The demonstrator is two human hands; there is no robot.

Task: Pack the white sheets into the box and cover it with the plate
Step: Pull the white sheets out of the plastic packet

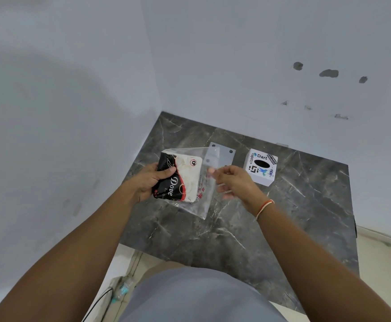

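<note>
My left hand (149,180) grips a clear plastic packet (187,180) with a black, red and cream "Dove" print, held above the dark marble table (236,228). White sheets show inside the packet. My right hand (233,182) pinches the packet's loose transparent flap at its right side. A white box (260,167) with stickers and a dark oval hole in its top stands on the table to the right of my right hand. Behind the packet lies a pale flat plate (224,154) with dark round holes at its corners, partly hidden by the plastic.
The table sits in a corner between two pale walls. Its front edge is near my body. A cable and a plastic bottle (122,290) lie on the floor at lower left.
</note>
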